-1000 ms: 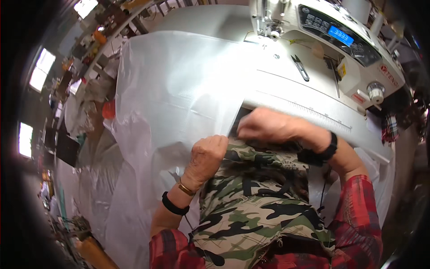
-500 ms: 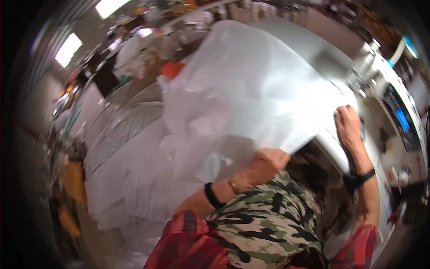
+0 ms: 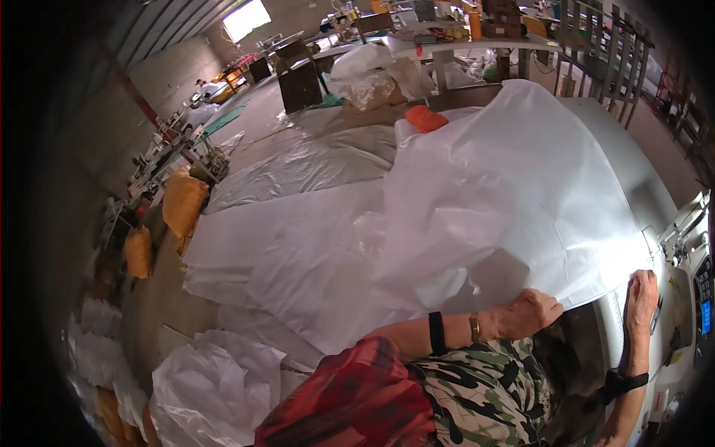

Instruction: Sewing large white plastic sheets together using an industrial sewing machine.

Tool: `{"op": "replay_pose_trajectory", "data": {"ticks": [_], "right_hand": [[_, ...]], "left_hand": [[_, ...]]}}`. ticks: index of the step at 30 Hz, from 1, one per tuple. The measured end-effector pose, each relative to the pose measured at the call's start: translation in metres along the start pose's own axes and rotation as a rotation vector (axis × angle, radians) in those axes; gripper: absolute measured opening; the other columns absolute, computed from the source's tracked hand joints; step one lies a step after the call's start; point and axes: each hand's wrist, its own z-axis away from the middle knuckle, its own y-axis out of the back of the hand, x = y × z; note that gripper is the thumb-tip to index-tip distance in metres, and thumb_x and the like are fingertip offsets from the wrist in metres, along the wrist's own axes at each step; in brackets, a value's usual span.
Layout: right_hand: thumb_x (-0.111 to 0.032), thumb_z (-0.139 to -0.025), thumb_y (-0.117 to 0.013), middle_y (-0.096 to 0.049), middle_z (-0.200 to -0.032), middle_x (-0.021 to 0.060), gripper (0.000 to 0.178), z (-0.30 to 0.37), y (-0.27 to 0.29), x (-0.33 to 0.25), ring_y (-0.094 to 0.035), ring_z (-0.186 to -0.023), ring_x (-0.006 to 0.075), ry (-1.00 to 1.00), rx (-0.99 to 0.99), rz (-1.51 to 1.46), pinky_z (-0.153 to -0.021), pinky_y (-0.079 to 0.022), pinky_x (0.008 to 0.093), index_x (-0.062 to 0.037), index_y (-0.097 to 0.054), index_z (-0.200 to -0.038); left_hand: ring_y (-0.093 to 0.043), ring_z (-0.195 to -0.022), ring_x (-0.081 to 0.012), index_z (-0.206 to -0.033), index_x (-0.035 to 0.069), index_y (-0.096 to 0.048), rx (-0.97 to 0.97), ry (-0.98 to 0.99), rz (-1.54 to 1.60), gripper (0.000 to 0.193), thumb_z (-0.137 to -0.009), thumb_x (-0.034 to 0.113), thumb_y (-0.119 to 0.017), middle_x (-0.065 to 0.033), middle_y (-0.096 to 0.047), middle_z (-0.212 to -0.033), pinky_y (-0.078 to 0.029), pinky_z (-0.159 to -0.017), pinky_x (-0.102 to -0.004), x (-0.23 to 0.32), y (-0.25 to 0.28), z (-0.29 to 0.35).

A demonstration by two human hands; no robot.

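A large white plastic sheet (image 3: 462, 208) spreads in loose folds over the work surface, its near right edge drawn straight between my hands. My left hand (image 3: 529, 314), closed with the fingers curled, grips that edge just above my camouflage apron (image 3: 484, 384). At the sheet's right corner my right hand (image 3: 640, 302) has its fingers pressed together on the material, beside a brightly lit sewing machine (image 3: 687, 238). The exact hold of the right fingertips is partly hidden. Behind the sheet's far left edge lies an orange bundle (image 3: 427, 118).
Crumpled clear plastic (image 3: 216, 387) lies at the lower left. Yellow-orange stuffed sacks (image 3: 184, 203) stand at the left side. A grey metal rack (image 3: 607, 56) rises at the far right, and a long cluttered table (image 3: 477, 46) crosses the back.
My view has swung left, so the sheet, both hands and the sewing machine sit farther right and lower in the picture. Both hands stay closed at the sheet's edge.
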Motion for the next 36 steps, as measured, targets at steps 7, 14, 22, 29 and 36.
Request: {"op": "replay_pose_trajectory", "data": {"ticks": [7,14,22,29,36], "right_hand": [[0.004,-0.085,-0.053,-0.054,-0.093,0.0168,0.012,0.0,-0.009,0.007,-0.056,-0.085,0.0347,0.006,0.013,0.008,-0.075,-0.045,0.0427,-0.0005,-0.055,-0.096],[0.005,-0.085,-0.053,-0.055,-0.093,0.0164,0.014,0.0,-0.009,0.006,-0.057,-0.084,0.0337,0.032,0.018,-0.013,-0.075,-0.045,0.0414,-0.0011,-0.056,-0.097],[0.007,-0.083,-0.051,-0.054,-0.092,0.016,0.018,0.002,-0.011,0.013,-0.056,-0.084,0.0329,0.07,0.049,-0.034,-0.075,-0.045,0.0414,-0.0018,-0.054,-0.098],[0.007,-0.083,-0.051,-0.054,-0.092,0.0156,0.019,0.004,-0.014,0.021,-0.055,-0.083,0.032,0.09,0.036,-0.025,-0.074,-0.045,0.0399,-0.0021,-0.054,-0.099],[0.006,-0.085,-0.052,-0.054,-0.088,0.0142,0.02,0.003,-0.014,0.016,-0.055,-0.079,0.03,0.142,0.093,-0.088,-0.072,-0.045,0.0389,-0.0034,-0.056,-0.101]], "left_hand": [[-0.061,-0.066,-0.0256,-0.078,0.003,-0.049,-0.024,0.054,0.062,0.01,-0.072,0.003,-0.057,-0.0118,-0.055,-0.07,-0.049,-0.06,-0.0356,0.003,0.004,0.001],[-0.061,-0.066,-0.0279,-0.079,0.002,-0.049,0.014,0.06,0.1,0.011,-0.073,0.002,-0.058,-0.0129,-0.054,-0.071,-0.049,-0.06,-0.0372,0.003,0.006,0.001],[-0.062,-0.066,-0.0262,-0.08,0.003,-0.049,-0.016,0.084,0.087,0.013,-0.076,0.005,-0.06,-0.0124,-0.053,-0.07,-0.049,-0.06,-0.0366,0.003,0.0,0.004],[-0.062,-0.067,-0.029,-0.079,0.002,-0.048,0.002,0.111,0.144,0.016,-0.076,0.005,-0.063,-0.0134,-0.053,-0.07,-0.048,-0.06,-0.0385,0.003,-0.005,0.005],[-0.061,-0.067,-0.0303,-0.079,0.001,-0.048,0.053,0.098,0.155,0.017,-0.076,0.005,-0.064,-0.0143,-0.052,-0.069,-0.048,-0.06,-0.0395,0.003,-0.001,0.004]]}}
